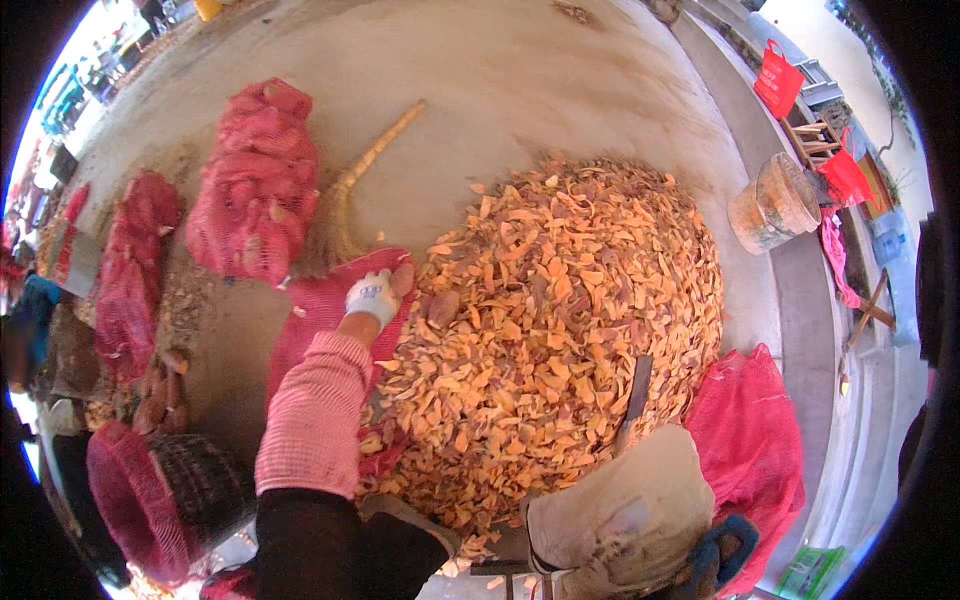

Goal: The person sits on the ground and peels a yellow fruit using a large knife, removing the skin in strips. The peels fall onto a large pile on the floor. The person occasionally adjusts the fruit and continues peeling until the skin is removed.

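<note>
My left hand (373,295), in a white work glove under a pink checked sleeve cover, grips a reddish-brown root (403,279) that looks like a sweet potato. Beneath it lies a red mesh sack (315,315) on the floor. Just right of the hand spreads a large heap of orange cut pieces (562,300) with reddish skin. A dark flat blade (639,386) stands out against the heap's near side, its lower end hidden by a beige, stained cloth (622,502). Low at the right is a blue loop (731,544). My right hand is out of view.
Two filled red mesh sacks (259,195) (136,277) stand left, beside a broom (375,154). At lower left is a black ribbed container (199,484) with red mesh. Rightward are another red mesh sack (750,435), a dirty bucket (772,202) and red bags (780,81) along a step.
</note>
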A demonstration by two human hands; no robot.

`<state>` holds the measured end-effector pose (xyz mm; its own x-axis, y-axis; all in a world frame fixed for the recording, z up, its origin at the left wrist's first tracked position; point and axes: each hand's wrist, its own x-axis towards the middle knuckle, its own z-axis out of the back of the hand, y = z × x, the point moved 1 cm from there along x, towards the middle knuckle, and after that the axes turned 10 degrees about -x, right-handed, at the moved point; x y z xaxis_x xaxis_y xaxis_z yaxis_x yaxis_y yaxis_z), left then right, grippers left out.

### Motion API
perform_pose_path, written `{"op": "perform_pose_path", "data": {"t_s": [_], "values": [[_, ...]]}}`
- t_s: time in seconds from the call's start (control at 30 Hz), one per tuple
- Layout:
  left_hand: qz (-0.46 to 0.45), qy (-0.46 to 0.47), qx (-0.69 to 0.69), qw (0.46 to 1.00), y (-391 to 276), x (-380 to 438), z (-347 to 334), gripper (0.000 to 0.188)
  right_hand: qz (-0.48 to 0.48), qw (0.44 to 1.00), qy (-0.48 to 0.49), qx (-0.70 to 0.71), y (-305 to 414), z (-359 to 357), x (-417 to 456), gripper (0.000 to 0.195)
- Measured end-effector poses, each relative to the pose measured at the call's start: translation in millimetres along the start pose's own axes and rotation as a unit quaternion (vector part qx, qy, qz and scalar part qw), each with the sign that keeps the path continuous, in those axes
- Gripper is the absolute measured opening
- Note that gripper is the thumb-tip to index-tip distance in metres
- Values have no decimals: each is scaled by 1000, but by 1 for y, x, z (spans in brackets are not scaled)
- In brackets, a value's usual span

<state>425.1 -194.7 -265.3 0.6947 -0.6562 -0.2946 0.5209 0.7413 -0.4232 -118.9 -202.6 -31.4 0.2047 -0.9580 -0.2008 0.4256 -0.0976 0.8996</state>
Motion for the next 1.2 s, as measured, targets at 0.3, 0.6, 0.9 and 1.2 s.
{"op": "perform_pose_path", "data": {"t_s": [0.3,0.6,0.9,1.2], "values": [[50,-71,-130,988,39,-39,-96,43,-7,1000,2,-30,8,-8,2,42],[119,102,-900,406,32,-193,-100,51,123,991,48,29,31,22,-33,41],[-148,82,-823,543,-152,-335,87,63,-27,938,202,281,36,10,-26,29],[-170,-21,-451,876,-179,-570,12,81,199,957,141,159,-54,-17,-26,20]]}}
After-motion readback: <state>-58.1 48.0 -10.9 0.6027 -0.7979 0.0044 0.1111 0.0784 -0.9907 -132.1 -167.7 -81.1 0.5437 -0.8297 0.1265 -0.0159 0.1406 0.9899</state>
